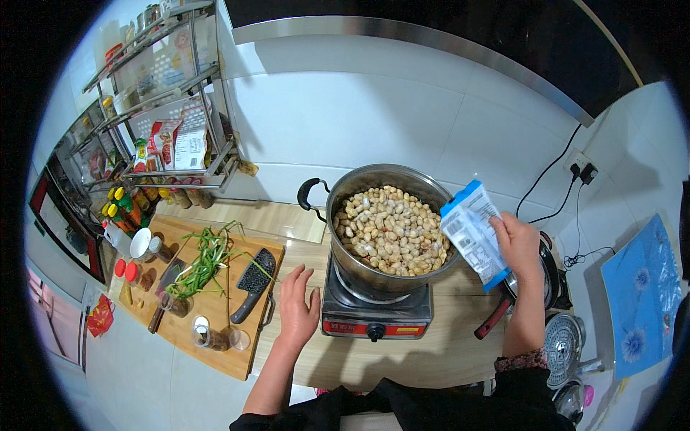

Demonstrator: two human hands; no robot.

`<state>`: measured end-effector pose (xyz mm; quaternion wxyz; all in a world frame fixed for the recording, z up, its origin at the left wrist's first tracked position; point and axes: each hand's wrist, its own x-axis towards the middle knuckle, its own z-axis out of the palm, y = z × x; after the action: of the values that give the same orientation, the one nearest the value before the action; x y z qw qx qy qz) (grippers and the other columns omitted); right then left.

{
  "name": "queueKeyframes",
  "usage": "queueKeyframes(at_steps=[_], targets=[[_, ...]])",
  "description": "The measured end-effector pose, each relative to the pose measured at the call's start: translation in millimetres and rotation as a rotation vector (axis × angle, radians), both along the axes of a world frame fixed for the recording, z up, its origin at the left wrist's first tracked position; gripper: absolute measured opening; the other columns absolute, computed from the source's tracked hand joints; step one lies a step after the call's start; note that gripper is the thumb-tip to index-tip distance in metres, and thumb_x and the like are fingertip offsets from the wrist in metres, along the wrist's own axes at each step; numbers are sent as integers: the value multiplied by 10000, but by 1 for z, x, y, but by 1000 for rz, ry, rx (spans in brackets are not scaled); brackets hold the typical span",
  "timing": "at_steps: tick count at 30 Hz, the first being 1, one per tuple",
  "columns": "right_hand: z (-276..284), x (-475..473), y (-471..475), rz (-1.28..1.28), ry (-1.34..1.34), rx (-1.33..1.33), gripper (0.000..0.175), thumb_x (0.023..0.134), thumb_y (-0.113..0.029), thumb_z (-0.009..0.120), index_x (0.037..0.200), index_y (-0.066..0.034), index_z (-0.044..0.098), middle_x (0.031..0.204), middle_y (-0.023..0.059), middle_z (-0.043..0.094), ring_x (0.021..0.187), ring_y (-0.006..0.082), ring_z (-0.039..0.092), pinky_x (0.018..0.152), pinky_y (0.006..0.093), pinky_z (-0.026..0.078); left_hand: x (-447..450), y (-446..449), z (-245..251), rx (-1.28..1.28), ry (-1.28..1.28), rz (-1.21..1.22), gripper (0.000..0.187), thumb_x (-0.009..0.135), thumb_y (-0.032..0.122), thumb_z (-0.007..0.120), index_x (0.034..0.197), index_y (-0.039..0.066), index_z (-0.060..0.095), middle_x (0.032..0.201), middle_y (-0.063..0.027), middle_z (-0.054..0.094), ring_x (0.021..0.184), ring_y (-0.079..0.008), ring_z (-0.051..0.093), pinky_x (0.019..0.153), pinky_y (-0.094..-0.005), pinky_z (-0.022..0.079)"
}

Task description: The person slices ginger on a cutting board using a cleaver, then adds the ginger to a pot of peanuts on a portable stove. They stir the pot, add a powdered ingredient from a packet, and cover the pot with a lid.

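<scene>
My right hand grips a blue-and-white plastic packet beside the right rim of a large steel pot. The packet tilts, its top end close to the rim; printing covers its face. Unshelled peanuts fill much of the pot, with white patches and a few small red bits among them. Under the pot is a single-burner gas stove with a front knob. My left hand hovers between the stove and a wooden cutting board, fingers apart and holding nothing.
On the board lie green onions, a black cleaver, another knife and several spice jars. A metal rack stands at the back left. A red-handled pan, a steamer plate and plugged-in cords are at right.
</scene>
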<state>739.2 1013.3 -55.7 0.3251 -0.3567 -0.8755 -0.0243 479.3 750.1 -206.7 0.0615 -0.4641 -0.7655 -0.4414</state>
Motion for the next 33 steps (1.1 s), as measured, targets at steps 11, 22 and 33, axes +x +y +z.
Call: queueKeyframes(at_steps=[11, 22, 33], targets=[[-8, -16, 28, -121, -34, 172, 232, 893, -299, 533, 790, -101, 597, 621, 149, 586, 571, 346, 585, 490, 435, 427, 4, -10, -2, -15, 3, 26, 398, 801, 29, 605, 1185, 37, 501, 1245, -191, 480, 1163, -366, 445, 985, -414, 359], [-27, -18, 51, -175, 59, 113, 267, 910, -330, 506, 840, -92, 604, 619, 149, 584, 587, 351, 585, 510, 433, 422, 9, -19, -1, -23, -19, 42, 403, 803, 38, 612, 1190, 43, 501, 1253, -191, 477, 1161, -363, 446, 983, -411, 364], [-63, -15, 17, 262, 1184, -581, 288, 959, -240, 486, 1052, 18, 571, 938, 37, 618, 796, 83, 542, 719, 239, 441, -3, -31, -2, 52, 18, 25, 413, 757, 11, 625, 1152, 34, 510, 1216, -189, 487, 1117, -376, 457, 956, -426, 377]])
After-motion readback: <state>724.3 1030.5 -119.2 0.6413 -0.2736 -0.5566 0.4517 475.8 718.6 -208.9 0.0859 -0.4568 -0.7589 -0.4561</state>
